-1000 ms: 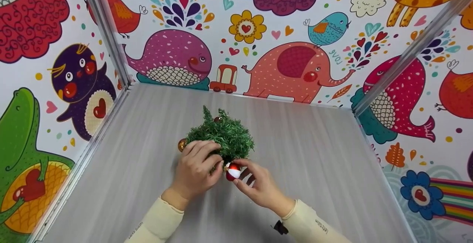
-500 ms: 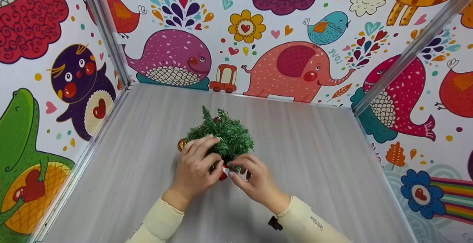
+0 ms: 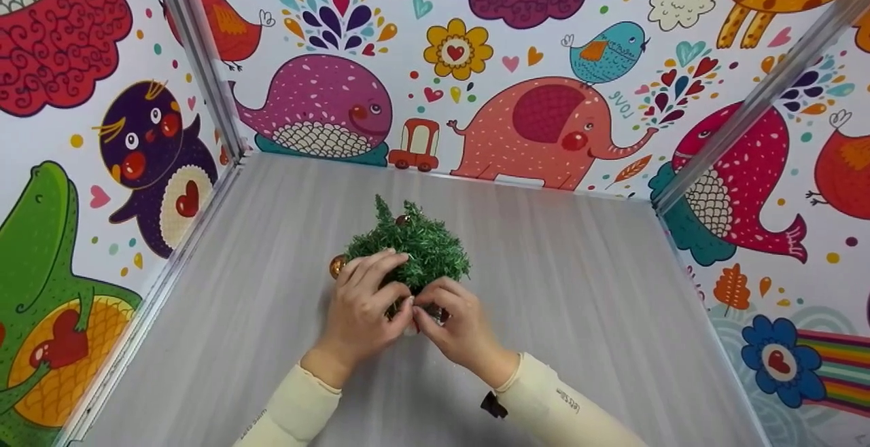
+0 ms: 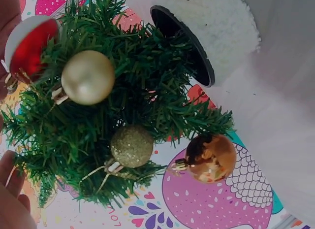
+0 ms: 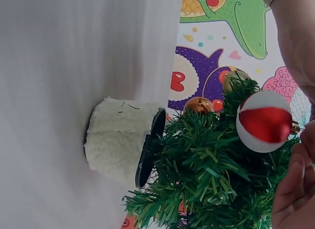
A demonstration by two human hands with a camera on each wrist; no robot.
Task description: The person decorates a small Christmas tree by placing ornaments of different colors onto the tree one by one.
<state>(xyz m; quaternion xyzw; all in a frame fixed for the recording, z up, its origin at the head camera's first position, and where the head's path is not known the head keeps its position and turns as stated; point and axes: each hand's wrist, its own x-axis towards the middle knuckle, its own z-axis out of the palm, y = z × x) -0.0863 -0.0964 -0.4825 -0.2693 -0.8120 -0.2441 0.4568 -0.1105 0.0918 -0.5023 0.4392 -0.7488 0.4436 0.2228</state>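
A small artificial Christmas tree (image 3: pixel 421 250) stands on the table, its white fuzzy pot (image 5: pixel 120 140) under the branches. My left hand (image 3: pixel 363 304) lies over the tree's near left side, thumb and forefinger pinching at a branch tip. My right hand (image 3: pixel 465 321) meets it there, its thumb and forefinger pinching at the hanger of a red and white bauble (image 5: pixel 265 121). This bauble hangs against the branches below the fingertips and is mostly hidden in the head view. The hanger itself is covered by fingers.
The tree carries a pale gold bauble (image 4: pixel 88 77), a glittery gold bauble (image 4: pixel 132 146) and a shiny copper bauble (image 4: pixel 211 157). Grey tabletop (image 3: pixel 557 284) surrounds it. Printed cartoon panels (image 3: pixel 326 104) wall in the back and sides.
My right hand has carried the red and white bauble leftward to the left fingertips, and both hands' fingertips now meet. The left hand has hardly moved.
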